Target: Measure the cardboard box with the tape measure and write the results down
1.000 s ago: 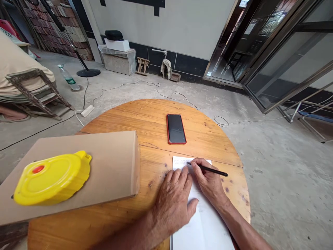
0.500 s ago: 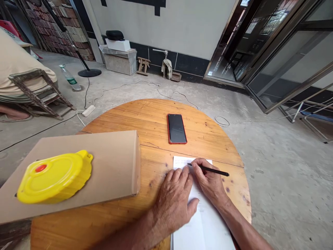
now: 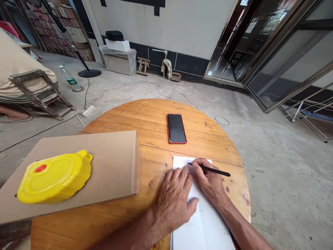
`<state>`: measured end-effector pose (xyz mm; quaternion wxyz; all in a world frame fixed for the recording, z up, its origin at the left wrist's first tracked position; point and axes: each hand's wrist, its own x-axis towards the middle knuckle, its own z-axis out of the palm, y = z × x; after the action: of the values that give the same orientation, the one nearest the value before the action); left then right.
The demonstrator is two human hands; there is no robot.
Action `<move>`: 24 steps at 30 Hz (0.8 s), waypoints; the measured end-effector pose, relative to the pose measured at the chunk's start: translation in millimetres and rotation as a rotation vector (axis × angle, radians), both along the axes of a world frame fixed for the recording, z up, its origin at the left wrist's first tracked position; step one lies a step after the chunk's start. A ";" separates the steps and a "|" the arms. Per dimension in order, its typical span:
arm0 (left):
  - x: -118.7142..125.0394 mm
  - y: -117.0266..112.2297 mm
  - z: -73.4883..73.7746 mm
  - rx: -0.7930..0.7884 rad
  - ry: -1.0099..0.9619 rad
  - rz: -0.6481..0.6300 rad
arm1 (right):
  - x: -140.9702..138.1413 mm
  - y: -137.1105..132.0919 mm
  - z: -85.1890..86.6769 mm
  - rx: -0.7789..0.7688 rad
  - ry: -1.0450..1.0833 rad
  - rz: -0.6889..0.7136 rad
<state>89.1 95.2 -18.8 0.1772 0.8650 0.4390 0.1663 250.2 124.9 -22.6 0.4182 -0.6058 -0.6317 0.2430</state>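
A white sheet of paper (image 3: 203, 222) lies near the table's front right, with small lines of writing along its top. My right hand (image 3: 209, 180) grips a black pen (image 3: 215, 170) between thumb and fingers, its tip touching the paper near the written lines. Flat across the paper's left edge rests my left hand (image 3: 175, 199), fingers stretched forward and thumb out to the side. Beyond both hands is a phone (image 3: 177, 128) in a red case, face up with a dark screen.
On the round wooden table (image 3: 153, 156), a cardboard box (image 3: 111, 163) at left carries a yellow plastic case (image 3: 56, 177) with a red button. A water bottle (image 3: 70, 78), a small wooden chair (image 3: 41, 93) with a person beside it, and cables are on the floor.
The pen has tilted very slightly in my right hand, its back end a touch farther right. Everything else looks the same.
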 end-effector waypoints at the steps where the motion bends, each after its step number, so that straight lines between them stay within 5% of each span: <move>1: 0.0 0.1 -0.3 -0.002 0.000 0.001 | 0.6 -0.3 -0.8 -0.001 0.014 -0.008; 24: -0.5 0.8 0.1 0.006 0.002 -0.006 | -1.6 -0.4 0.9 0.029 -0.044 -0.012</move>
<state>88.6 96.0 -18.7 0.1748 0.8669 0.4362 0.1662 248.6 124.5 -21.8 0.4144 -0.6085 -0.6407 0.2181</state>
